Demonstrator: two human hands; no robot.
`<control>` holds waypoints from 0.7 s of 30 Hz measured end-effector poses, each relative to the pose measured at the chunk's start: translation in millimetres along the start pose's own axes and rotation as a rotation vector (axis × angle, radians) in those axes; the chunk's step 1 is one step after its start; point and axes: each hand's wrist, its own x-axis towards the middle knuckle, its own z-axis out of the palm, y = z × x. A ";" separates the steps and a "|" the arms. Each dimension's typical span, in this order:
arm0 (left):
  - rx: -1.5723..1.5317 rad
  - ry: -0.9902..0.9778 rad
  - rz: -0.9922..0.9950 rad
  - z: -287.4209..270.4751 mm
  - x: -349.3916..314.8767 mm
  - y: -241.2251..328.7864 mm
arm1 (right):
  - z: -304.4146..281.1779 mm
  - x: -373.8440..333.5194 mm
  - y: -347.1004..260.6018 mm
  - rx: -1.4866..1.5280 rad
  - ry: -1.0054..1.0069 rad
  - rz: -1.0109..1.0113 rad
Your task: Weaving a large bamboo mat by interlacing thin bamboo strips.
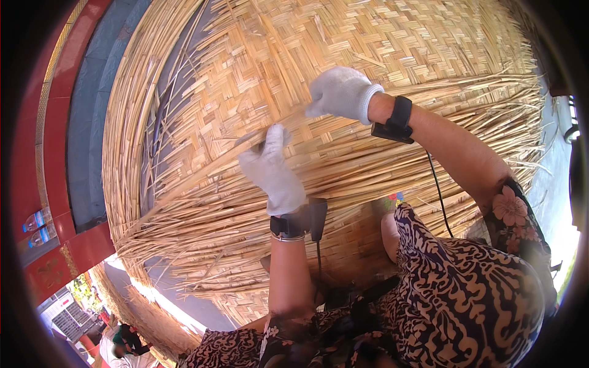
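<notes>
A large woven reed mat [380, 37] spreads in front of me, its herringbone weave pale yellow. Across its near part lies a thick band of loose split reeds [343, 159]. My left hand [273, 172], in a white knit glove, is closed on a reed strip [215, 161] just above the mat, thumb pointing up. Farther off and to the right, my right hand [340, 92], gloved likewise, has its fingers curled together at the same strip, which is smeared by motion between the hands. The right fingertips are partly hidden behind the hand.
Long loose reeds [126, 122] line the mat's left edge. Beyond them are a grey step [92, 122] and a red ledge [58, 122]. Plastic bottles [38, 227] are at far left. Another person [126, 343] is at lower left. Cables [438, 190] hang from my wrist devices.
</notes>
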 end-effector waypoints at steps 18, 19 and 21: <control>0.506 0.225 0.172 -134.9 90.1 -19.8 | 8.1 -23.8 23.4 0.075 0.048 -0.083; 1.020 -0.020 0.322 -135.8 89.3 -16.8 | 9.4 -27.2 31.1 0.070 0.064 -0.086; 1.366 -0.041 0.478 -128.3 79.9 -22.3 | 13.0 -31.5 41.6 0.038 0.051 -0.030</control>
